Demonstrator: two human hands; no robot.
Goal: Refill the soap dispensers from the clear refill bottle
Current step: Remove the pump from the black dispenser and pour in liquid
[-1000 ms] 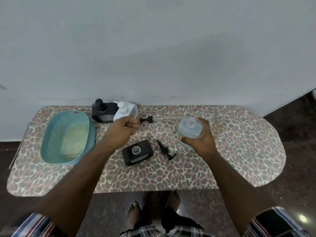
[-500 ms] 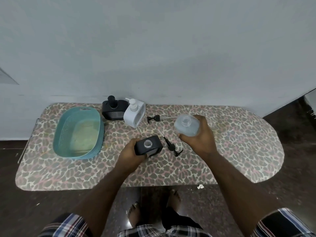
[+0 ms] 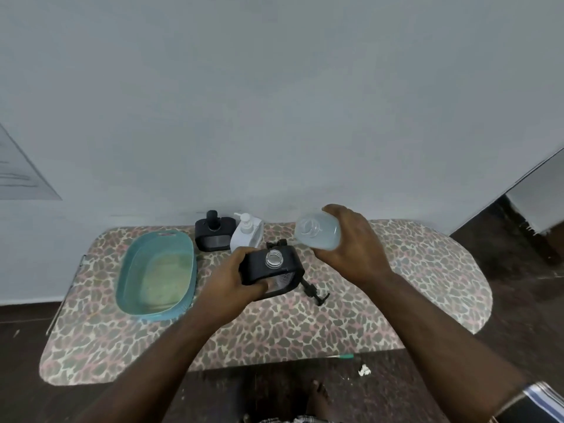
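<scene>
Nearest the camera, two bare forearms reach out over a table (image 3: 128, 346) covered in leopard-print cloth. The left hand (image 3: 232, 279) grips an open black soap dispenser (image 3: 271, 268), fingers and thumb curled round its body, apparently lifted a little off the cloth with its clear threaded neck facing up. That hold seems meant to steady the mouth and bring it close for pouring.

Just right of it, the dispenser's black pump head (image 3: 314, 291) lies on its side on the cloth, set aside so the neck stays open.

The right hand (image 3: 354, 248) is wrapped round the clear refill bottle (image 3: 319, 232), which is tipped toward the left so its uncapped mouth points at the black dispenser. The mouth is near the neck but above and to the right of it, not yet over it; no liquid is seen falling. The pour looks about to start.

To the left sits a teal oval basin (image 3: 128, 270), likely there to catch spills. Against the wall stand a second black dispenser (image 3: 213, 236) and a white dispenser (image 3: 247, 235), touching each other, pumps still fitted, probably waiting their turn.
</scene>
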